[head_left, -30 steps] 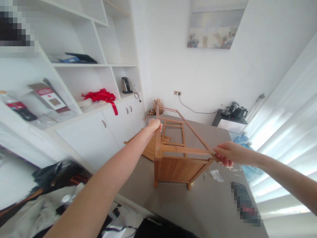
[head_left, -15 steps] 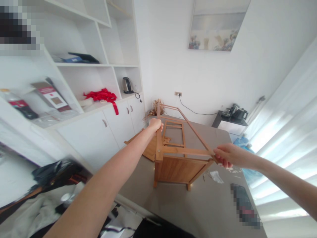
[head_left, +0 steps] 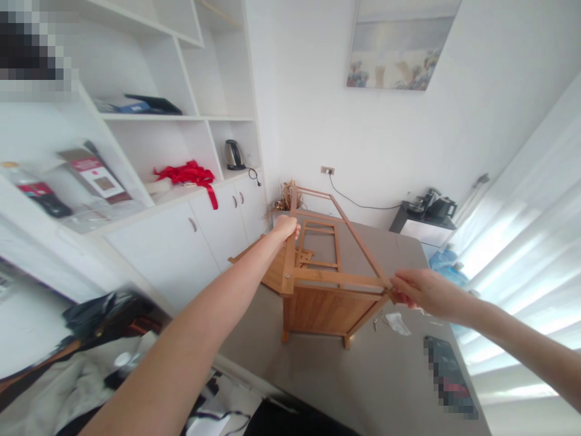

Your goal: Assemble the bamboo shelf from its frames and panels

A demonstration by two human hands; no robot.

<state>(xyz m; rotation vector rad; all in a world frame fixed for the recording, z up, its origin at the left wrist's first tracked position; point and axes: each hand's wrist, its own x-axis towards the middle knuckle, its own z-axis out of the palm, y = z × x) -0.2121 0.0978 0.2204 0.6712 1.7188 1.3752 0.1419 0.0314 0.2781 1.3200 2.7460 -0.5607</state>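
Note:
A rectangular wooden frame (head_left: 340, 276) with open middle lies across the top of an upright slatted wooden panel unit (head_left: 320, 312) on the grey table. My left hand (head_left: 287, 227) is wrapped round the frame's left bar, a little behind its near corner. At the near right corner, my right hand (head_left: 411, 287) grips the frame with fingers and thumb closed; part of that corner is hidden by the fingers. Through the frame shows a smaller ladder-like wooden frame (head_left: 336, 248). Behind and left of the unit lies a flat wooden board (head_left: 273, 275), partly covered by my left arm.
On the grey table (head_left: 363, 375) lie a clear plastic bag (head_left: 398, 324) and a blurred-out dark object (head_left: 449, 375) at right. Dried plants (head_left: 288, 197) stand behind. White shelves (head_left: 158, 157) line the left, holding a kettle (head_left: 233, 155) and red ribbon (head_left: 188, 174). Water bottles (head_left: 447, 263) stand beyond the right edge.
The held wooden frame has turned slightly: its far end has shifted right and its near left corner a little left. Both hands keep their grip.

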